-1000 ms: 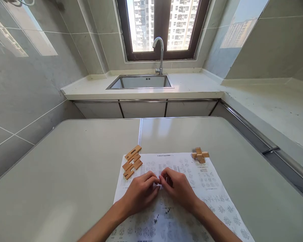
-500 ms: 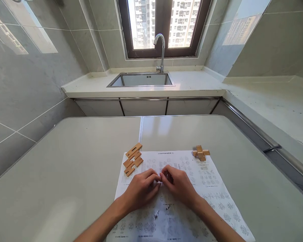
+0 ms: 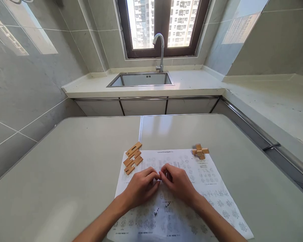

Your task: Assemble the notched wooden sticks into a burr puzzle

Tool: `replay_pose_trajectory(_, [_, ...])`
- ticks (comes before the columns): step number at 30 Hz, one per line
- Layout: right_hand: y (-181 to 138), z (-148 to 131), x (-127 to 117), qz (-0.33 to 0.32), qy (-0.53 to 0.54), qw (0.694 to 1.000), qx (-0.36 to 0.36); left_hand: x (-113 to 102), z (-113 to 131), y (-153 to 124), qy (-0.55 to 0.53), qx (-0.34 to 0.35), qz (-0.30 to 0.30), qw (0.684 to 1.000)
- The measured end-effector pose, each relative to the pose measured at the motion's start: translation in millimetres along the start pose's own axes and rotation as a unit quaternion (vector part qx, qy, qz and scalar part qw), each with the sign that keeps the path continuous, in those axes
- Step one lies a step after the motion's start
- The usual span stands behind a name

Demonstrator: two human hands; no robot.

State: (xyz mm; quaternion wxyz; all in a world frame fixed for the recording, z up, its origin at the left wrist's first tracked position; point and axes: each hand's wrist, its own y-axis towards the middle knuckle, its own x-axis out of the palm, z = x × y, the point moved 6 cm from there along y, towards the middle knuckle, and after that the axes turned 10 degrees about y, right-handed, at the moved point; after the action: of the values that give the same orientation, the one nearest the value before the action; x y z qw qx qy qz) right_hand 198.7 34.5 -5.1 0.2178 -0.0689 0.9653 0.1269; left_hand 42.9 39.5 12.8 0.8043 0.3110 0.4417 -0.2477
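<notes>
My left hand (image 3: 142, 186) and my right hand (image 3: 178, 181) rest on a printed paper sheet (image 3: 224, 201), their fingertips meeting near its middle. Both hands are loosely closed, fingers curled in, and no object shows in either. Beyond my left hand, three flat wooden puzzle pieces (image 3: 133, 158) lie in a slanted row over the sheet's upper left corner. The farthest has a long slot; the other two have notches. At the upper right corner sits an assembled wooden cross-shaped burr puzzle (image 3: 200, 152). The sheet carries small line drawings, partly covered by my hands and forearms.
The sheet lies on a pale table (image 3: 65, 174) with a seam (image 3: 140, 129) running away from me. Behind it stand a white counter (image 3: 192, 80), a steel sink (image 3: 146, 80) and a tap (image 3: 162, 52) below a window (image 3: 163, 27). Another counter (image 3: 275, 104) borders the right side.
The view has shifted very slightly. My hands, the wooden pieces and the sheet keep their places relative to one another.
</notes>
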Motion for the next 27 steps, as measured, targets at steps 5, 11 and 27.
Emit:
replay_pose_trajectory(5, [0.2,-0.7,0.5,0.000,0.002,1.000,0.002,0.6,-0.8,-0.5,-0.001,-0.002,-0.003,1.000])
replay_pose_trajectory(11, [-0.2,0.6,1.1,0.000,-0.002,1.000,0.000,1.5,-1.0,-0.5,0.001,0.004,-0.003,1.000])
replay_pose_trajectory(27, [-1.0,0.8,0.5,0.001,-0.003,1.000,0.000,0.1,1.5,-0.6,0.004,0.008,0.003,1.000])
